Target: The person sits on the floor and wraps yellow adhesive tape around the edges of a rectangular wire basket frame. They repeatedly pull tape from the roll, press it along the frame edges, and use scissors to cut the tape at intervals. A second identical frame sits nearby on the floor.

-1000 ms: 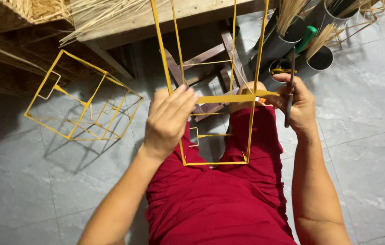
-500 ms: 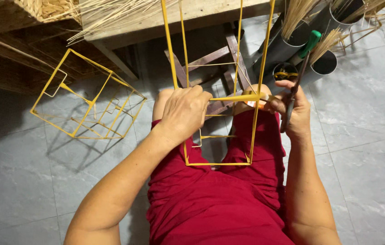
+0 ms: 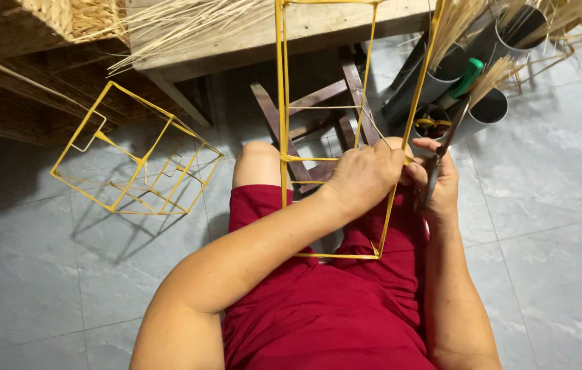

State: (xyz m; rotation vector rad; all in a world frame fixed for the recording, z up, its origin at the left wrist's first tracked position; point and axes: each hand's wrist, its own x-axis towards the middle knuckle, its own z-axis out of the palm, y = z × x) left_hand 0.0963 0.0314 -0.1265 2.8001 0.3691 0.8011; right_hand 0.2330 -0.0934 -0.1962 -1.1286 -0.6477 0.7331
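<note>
A tall yellow wire frame [image 3: 282, 103] stands upright on my lap, its base resting on my red shorts. My left hand [image 3: 363, 175] is closed around the frame's right upright at the height of a cross bar. My right hand [image 3: 438, 181] is right beside it on the same upright and holds a dark tool [image 3: 442, 154], which looks like scissors. A thin pale strand runs from the frame's middle toward my hands.
A second yellow wire frame [image 3: 137, 164] lies on the grey tiled floor to the left. A small wooden stool [image 3: 318, 113] stands in front of my knees. Grey tubes [image 3: 435, 79] holding straw strands stand at the upper right. A wooden bench [image 3: 250, 38] crosses the top.
My left hand has slid right along the cross bar to the frame's right upright, meeting my right hand. The view has shifted a little.
</note>
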